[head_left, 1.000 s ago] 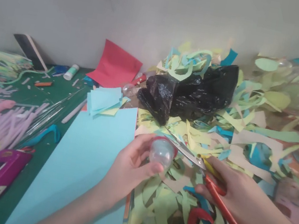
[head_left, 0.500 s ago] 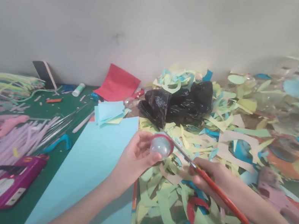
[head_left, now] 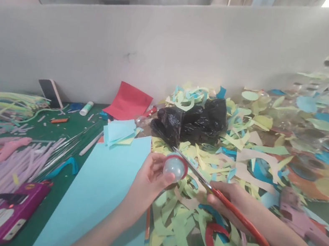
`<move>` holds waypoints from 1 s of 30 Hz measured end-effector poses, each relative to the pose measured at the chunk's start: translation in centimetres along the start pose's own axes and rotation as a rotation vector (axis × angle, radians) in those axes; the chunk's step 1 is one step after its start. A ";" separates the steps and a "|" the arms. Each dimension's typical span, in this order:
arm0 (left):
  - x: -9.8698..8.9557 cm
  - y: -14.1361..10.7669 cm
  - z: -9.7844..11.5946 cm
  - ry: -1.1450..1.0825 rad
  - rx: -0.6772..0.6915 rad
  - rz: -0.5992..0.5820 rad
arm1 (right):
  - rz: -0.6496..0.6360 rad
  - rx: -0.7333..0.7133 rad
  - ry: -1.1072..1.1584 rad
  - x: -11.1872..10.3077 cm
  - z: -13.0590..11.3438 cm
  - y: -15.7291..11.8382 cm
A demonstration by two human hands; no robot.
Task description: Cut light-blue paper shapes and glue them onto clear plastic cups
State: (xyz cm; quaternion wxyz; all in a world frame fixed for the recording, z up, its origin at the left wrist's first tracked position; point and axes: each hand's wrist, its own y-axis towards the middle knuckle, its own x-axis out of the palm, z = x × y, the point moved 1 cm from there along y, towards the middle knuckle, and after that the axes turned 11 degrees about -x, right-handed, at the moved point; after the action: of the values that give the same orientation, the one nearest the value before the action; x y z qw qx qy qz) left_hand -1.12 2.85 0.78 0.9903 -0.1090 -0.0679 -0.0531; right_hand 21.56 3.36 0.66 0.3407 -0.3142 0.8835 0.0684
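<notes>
Left hand (head_left: 147,181): we see it closed around a small clear dome with a red rim (head_left: 175,167), thumb and fingers clamped on it, held just above the far edge of the light blue paper sheet (head_left: 98,187). Right hand (head_left: 230,200): gripped shut on red-handled scissors (head_left: 221,196), blades together, tips reaching the dome's rim. Both hover over a heap of green, yellow and blue paper scraps (head_left: 195,234). We note a crumpled black plastic bag (head_left: 193,119) beyond the dome, and a purple device (head_left: 3,222) lower left on the green table (head_left: 64,131).
</notes>
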 end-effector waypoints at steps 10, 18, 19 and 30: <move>-0.2 0.1 -0.2 0.032 -0.002 0.016 | -0.068 0.029 0.038 -0.7 -0.9 -0.4; -0.3 0.0 0.2 0.093 0.052 0.000 | -0.050 0.057 0.008 -0.7 -0.6 -0.3; -0.4 0.0 0.3 0.099 0.058 0.002 | -0.042 0.060 -0.002 -0.6 -0.4 -0.3; -0.1 -0.1 -0.2 -0.011 -0.008 -0.004 | -0.001 0.015 0.012 0.0 -0.1 0.0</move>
State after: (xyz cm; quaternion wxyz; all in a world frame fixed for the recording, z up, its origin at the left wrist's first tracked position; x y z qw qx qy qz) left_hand -1.17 2.74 0.57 0.9893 -0.1132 -0.0733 -0.0550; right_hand 21.49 3.26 0.74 0.3378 -0.3126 0.8858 0.0595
